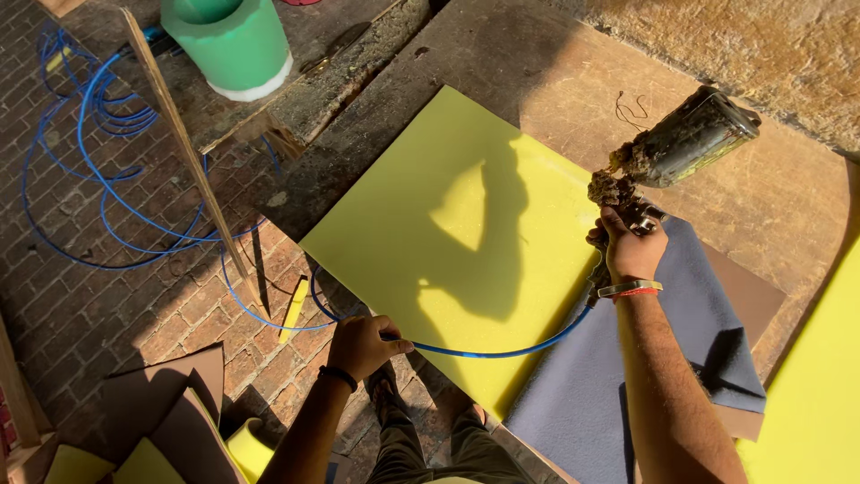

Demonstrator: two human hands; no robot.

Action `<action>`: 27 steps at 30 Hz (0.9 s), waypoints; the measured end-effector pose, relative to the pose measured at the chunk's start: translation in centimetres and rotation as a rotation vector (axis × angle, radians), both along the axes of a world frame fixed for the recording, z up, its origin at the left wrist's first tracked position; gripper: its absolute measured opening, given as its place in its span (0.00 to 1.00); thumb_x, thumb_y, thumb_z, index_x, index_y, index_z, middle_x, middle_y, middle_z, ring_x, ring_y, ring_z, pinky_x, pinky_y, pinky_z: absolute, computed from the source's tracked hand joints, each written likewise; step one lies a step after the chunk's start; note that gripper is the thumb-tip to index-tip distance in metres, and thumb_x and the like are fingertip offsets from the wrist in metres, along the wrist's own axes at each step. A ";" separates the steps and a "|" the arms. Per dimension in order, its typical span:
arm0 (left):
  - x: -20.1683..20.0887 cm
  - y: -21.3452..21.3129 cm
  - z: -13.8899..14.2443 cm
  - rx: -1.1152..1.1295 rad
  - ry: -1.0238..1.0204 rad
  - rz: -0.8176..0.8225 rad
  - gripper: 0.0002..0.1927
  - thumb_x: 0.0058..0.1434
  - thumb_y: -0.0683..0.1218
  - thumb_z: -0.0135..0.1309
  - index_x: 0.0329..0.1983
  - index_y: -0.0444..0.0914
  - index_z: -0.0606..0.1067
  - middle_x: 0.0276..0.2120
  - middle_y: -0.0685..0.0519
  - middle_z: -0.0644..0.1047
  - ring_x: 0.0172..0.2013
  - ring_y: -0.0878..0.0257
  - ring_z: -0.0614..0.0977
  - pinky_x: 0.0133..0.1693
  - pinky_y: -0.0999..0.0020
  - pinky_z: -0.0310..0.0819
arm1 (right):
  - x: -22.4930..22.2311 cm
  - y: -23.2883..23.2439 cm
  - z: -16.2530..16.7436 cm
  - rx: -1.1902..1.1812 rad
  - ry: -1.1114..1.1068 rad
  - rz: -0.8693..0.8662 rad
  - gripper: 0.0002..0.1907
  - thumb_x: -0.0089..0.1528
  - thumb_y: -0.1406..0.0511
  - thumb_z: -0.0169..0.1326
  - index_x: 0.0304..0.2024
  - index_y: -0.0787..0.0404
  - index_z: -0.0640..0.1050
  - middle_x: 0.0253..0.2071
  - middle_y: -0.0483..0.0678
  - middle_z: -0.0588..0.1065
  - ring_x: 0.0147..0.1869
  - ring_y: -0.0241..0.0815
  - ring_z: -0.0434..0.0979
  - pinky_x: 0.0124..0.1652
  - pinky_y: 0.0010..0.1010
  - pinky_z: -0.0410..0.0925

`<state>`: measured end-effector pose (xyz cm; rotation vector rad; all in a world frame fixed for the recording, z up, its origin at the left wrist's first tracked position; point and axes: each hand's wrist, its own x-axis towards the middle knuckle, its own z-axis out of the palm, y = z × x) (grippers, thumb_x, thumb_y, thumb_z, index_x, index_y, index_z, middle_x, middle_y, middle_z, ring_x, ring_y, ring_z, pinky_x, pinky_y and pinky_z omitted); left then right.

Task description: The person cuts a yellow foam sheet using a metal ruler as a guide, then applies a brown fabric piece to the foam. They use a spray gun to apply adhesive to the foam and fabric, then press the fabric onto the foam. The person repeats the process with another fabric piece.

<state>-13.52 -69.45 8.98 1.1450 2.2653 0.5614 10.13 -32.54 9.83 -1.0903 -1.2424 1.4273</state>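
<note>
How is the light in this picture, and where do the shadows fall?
Head view: hard sunlight, sharp focus; the yellow foam sheet is very bright, with a dark shadow of the right hand and spray gun in its middle; the left hand on the blue hose is sunlit; the brick floor is dimmer.

Matt yellow foam sheet [430, 224], crusted metal spray gun [681, 143], smooth blue plastic hose [502, 351], rough brick floor [107, 305]

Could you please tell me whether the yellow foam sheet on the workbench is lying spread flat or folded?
Spread flat: the yellow foam sheet lies in a single layer on the wooden workbench, its corners and straight edges showing, with no fold.
</note>
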 end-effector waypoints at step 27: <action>-13.1 -10.7 -0.9 0.092 -0.054 0.225 0.17 0.40 0.54 0.76 0.27 0.42 0.83 0.27 0.56 0.85 0.32 0.62 0.86 0.38 0.65 0.79 | -17.5 -12.1 1.4 -0.083 -0.073 0.356 0.05 0.64 0.70 0.60 0.40 0.66 0.78 0.32 0.49 0.78 0.30 0.40 0.81 0.33 0.31 0.75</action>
